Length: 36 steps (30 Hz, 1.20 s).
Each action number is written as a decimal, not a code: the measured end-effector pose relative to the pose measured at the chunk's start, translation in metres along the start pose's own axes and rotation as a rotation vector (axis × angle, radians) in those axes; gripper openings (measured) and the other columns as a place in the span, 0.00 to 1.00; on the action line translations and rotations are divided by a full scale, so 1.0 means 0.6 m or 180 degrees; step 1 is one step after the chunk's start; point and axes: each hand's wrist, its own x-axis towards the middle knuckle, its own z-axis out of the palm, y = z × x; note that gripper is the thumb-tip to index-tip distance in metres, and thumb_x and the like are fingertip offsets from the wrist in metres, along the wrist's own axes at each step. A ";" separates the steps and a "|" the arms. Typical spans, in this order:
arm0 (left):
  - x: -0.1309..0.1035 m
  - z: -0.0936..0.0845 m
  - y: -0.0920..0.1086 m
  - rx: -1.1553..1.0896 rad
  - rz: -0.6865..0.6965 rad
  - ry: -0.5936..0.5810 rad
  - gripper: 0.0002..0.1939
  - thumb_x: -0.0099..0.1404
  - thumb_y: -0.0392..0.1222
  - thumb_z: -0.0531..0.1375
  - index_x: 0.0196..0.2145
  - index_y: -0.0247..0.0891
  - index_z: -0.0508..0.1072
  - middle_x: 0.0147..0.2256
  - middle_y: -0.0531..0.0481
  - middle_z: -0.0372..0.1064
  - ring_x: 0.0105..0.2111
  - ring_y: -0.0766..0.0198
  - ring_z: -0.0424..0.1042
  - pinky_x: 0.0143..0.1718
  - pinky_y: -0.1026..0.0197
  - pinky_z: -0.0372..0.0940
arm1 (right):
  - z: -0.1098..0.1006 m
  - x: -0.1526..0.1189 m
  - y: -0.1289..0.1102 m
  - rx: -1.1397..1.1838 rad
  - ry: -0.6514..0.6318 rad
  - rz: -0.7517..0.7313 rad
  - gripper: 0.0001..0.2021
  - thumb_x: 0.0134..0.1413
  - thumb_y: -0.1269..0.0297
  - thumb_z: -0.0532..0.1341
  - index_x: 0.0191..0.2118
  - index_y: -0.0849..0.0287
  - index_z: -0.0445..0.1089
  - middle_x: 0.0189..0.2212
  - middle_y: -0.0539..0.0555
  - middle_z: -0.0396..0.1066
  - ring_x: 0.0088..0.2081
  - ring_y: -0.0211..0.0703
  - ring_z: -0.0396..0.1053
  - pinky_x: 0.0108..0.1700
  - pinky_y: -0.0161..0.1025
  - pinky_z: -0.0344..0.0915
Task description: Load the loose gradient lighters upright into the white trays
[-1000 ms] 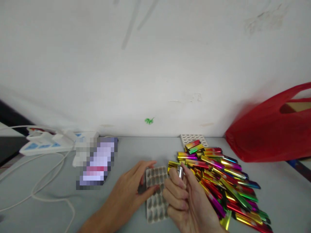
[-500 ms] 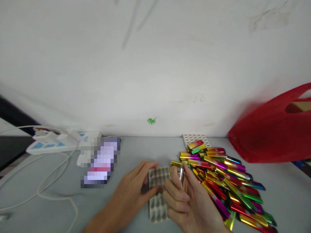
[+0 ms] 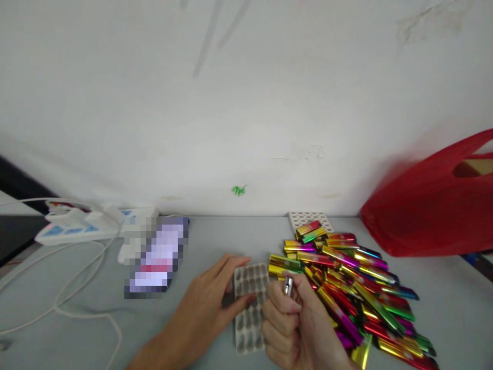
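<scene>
Lighter [image 3: 288, 286] clamped inside right hand [image 3: 288, 319], partly protruding; spread left hand [image 3: 208, 303] touches tray [image 3: 249, 330]

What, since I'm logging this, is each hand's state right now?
Left hand: partly open, over the left edge of the tray.
Right hand: closed, holding a silver-tipped item.

A white power strip [image 3: 80, 235] with plugs [image 3: 103, 217] in it is lying at the back left of the grey desk [image 3: 208, 236], and a pale cable [image 3: 56, 307] is looping in front of it. A phone-like device [image 3: 157, 254] — blurred into blocks — is lying just right of the strip. A red bag [image 3: 419, 221] is sitting at the back right, and a green mark [image 3: 239, 190] is showing low on the white wall [image 3: 246, 103].
</scene>
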 end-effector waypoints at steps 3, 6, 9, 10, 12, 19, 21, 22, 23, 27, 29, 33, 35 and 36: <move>0.002 0.001 -0.001 0.0001 0.0013 0.0001 0.28 0.71 0.36 0.71 0.64 0.53 0.71 0.48 0.52 0.76 0.35 0.57 0.77 0.42 0.59 0.74 | -0.002 -0.002 0.002 -0.0047 -0.0078 0.0025 0.37 0.63 0.42 0.72 0.22 0.54 0.45 0.14 0.36 0.43 0.14 0.26 0.35 0.14 0.26 0.39; 0.000 0.002 -0.004 -0.0015 0.0037 -0.0014 0.28 0.71 0.35 0.71 0.64 0.53 0.70 0.48 0.53 0.76 0.35 0.58 0.76 0.41 0.60 0.74 | -0.004 -0.003 0.002 -0.0041 -0.0120 0.0026 0.36 0.65 0.45 0.71 0.22 0.54 0.46 0.15 0.37 0.43 0.14 0.27 0.34 0.14 0.26 0.40; -0.003 0.002 -0.006 -0.0004 0.0002 -0.0047 0.29 0.71 0.35 0.72 0.65 0.54 0.70 0.48 0.53 0.75 0.36 0.59 0.76 0.43 0.60 0.73 | -0.006 -0.001 0.000 0.0003 -0.0132 0.0073 0.34 0.65 0.46 0.70 0.21 0.53 0.47 0.14 0.37 0.44 0.14 0.27 0.36 0.14 0.27 0.41; -0.004 0.002 -0.006 0.0002 -0.0021 -0.0055 0.30 0.71 0.35 0.72 0.65 0.54 0.70 0.48 0.54 0.75 0.37 0.59 0.76 0.43 0.60 0.72 | -0.007 -0.001 -0.001 0.0023 -0.0135 0.0102 0.34 0.65 0.46 0.69 0.21 0.53 0.47 0.14 0.37 0.44 0.13 0.27 0.36 0.14 0.27 0.42; -0.005 0.002 -0.005 0.0020 -0.0068 -0.0083 0.30 0.71 0.34 0.72 0.65 0.54 0.70 0.48 0.54 0.75 0.37 0.59 0.76 0.43 0.60 0.72 | -0.008 0.001 -0.002 0.0061 -0.0140 0.0152 0.34 0.65 0.45 0.69 0.20 0.53 0.48 0.14 0.37 0.44 0.13 0.27 0.38 0.14 0.27 0.43; 0.001 0.002 -0.001 0.0016 -0.0085 -0.0106 0.30 0.71 0.34 0.72 0.65 0.53 0.70 0.49 0.53 0.75 0.37 0.59 0.76 0.43 0.61 0.70 | -0.009 0.002 0.003 -0.0005 -0.0161 0.0089 0.36 0.65 0.42 0.69 0.21 0.54 0.47 0.14 0.37 0.43 0.14 0.26 0.36 0.15 0.26 0.42; 0.001 0.002 -0.001 -0.0006 -0.0085 -0.0111 0.30 0.71 0.35 0.72 0.64 0.54 0.70 0.49 0.54 0.75 0.37 0.59 0.75 0.43 0.61 0.70 | -0.011 0.000 0.005 -0.0037 -0.0142 0.0082 0.37 0.62 0.40 0.72 0.21 0.54 0.47 0.14 0.37 0.44 0.14 0.26 0.36 0.15 0.26 0.42; 0.000 0.002 -0.001 -0.0021 -0.0081 -0.0110 0.29 0.71 0.35 0.72 0.64 0.54 0.70 0.49 0.54 0.75 0.37 0.59 0.75 0.43 0.61 0.70 | -0.011 0.000 0.006 -0.0045 -0.0136 0.0069 0.38 0.60 0.39 0.73 0.21 0.54 0.47 0.15 0.37 0.44 0.14 0.26 0.37 0.15 0.26 0.42; 0.000 0.002 -0.002 -0.0036 -0.0075 -0.0106 0.29 0.71 0.34 0.72 0.64 0.54 0.70 0.50 0.54 0.75 0.38 0.59 0.75 0.43 0.61 0.70 | -0.011 0.000 0.006 -0.0050 -0.0120 0.0068 0.38 0.60 0.39 0.73 0.21 0.54 0.47 0.15 0.37 0.44 0.13 0.26 0.37 0.14 0.26 0.42; 0.000 0.002 -0.003 -0.0087 -0.0092 -0.0105 0.30 0.71 0.33 0.72 0.64 0.54 0.70 0.51 0.53 0.75 0.38 0.58 0.75 0.43 0.61 0.69 | -0.005 0.001 0.004 -0.0100 0.0101 0.0198 0.35 0.61 0.40 0.72 0.21 0.54 0.51 0.14 0.37 0.44 0.14 0.26 0.36 0.14 0.25 0.41; 0.000 0.002 -0.004 -0.0118 -0.0127 -0.0116 0.29 0.70 0.33 0.71 0.64 0.53 0.71 0.52 0.53 0.75 0.38 0.59 0.75 0.43 0.60 0.69 | 0.001 0.002 0.003 -0.0247 0.0358 0.0106 0.31 0.61 0.38 0.72 0.24 0.55 0.60 0.15 0.36 0.46 0.15 0.27 0.35 0.15 0.25 0.40; -0.001 0.002 -0.005 -0.0139 -0.0259 -0.0150 0.28 0.70 0.35 0.71 0.64 0.51 0.71 0.49 0.53 0.75 0.36 0.59 0.74 0.40 0.59 0.67 | 0.010 0.005 0.010 -0.0964 0.0921 -0.0843 0.21 0.66 0.38 0.69 0.41 0.53 0.74 0.23 0.41 0.63 0.17 0.29 0.43 0.18 0.28 0.48; -0.001 0.003 -0.004 -0.0152 -0.0310 -0.0162 0.29 0.70 0.35 0.71 0.64 0.52 0.71 0.46 0.54 0.75 0.35 0.59 0.74 0.40 0.60 0.67 | 0.012 0.005 0.015 -0.1447 0.1048 -0.1338 0.20 0.71 0.39 0.65 0.45 0.52 0.76 0.27 0.45 0.68 0.22 0.34 0.57 0.26 0.32 0.61; -0.002 0.003 -0.003 -0.0170 -0.0319 -0.0169 0.29 0.70 0.36 0.71 0.64 0.52 0.71 0.45 0.54 0.74 0.35 0.59 0.74 0.39 0.60 0.66 | 0.012 0.005 0.016 -0.1676 0.1096 -0.1482 0.20 0.73 0.40 0.62 0.46 0.52 0.77 0.28 0.47 0.69 0.26 0.38 0.62 0.32 0.36 0.66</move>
